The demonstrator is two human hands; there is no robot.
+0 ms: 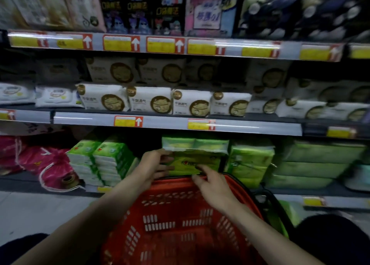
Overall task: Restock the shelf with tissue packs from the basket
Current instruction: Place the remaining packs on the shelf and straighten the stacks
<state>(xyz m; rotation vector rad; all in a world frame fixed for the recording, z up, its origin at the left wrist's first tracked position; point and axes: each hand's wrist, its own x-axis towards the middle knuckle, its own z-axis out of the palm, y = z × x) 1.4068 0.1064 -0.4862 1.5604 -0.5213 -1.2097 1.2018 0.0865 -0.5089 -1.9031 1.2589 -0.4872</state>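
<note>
A green tissue pack (192, 161) stands on the bottom shelf (30, 181), just behind the rim of the red basket (176, 222). My left hand (155, 164) grips the pack's left end. My right hand (210, 181) rests its fingers on the pack's lower right front. Another green pack (195, 142) lies on top of it. The basket's inside shows no packs; its near part is hidden by my arms.
Green-and-white tissue stacks (100, 160) stand to the left, more green packs (250, 162) and large green bundles (312, 164) to the right. Pink bags (46, 164) fill the far left. White packs (150, 102) line the shelf above, behind a price rail (176, 122).
</note>
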